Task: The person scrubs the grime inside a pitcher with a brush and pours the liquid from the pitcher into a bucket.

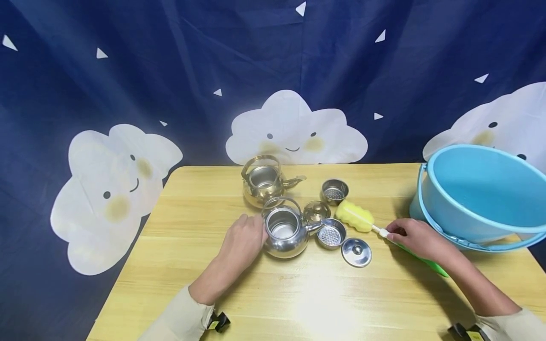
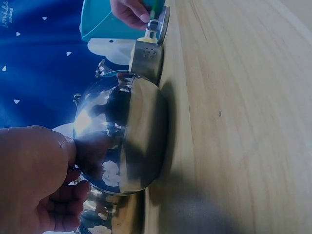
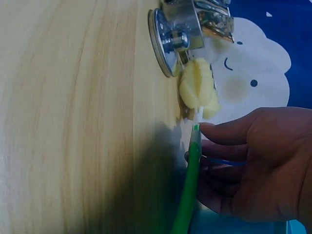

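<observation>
At the left side of a silver kettle (image 1: 286, 245) is my left hand (image 1: 245, 237), its fingers curled against the kettle near the base of its raised handle. The left wrist view shows those fingers (image 2: 73, 197) beside the shiny kettle body (image 2: 122, 131); the exact grip is partly hidden. My right hand (image 1: 420, 239) pinches a bottle brush at the neck, between thumb and fingers. The brush has a yellow sponge head (image 1: 355, 216) and a green handle (image 3: 187, 190), and lies slantwise. Its head is close to a silver lid (image 1: 356, 252).
Behind the silver kettle stands a gold kettle (image 1: 261, 193). Two perforated strainer cups (image 1: 334, 192) and a gold lid (image 1: 316, 211) lie between the kettles and the brush. A large blue bucket (image 1: 465, 208) stands on the right of the wooden table (image 1: 179, 246), before a dark blue curtain (image 1: 192, 71).
</observation>
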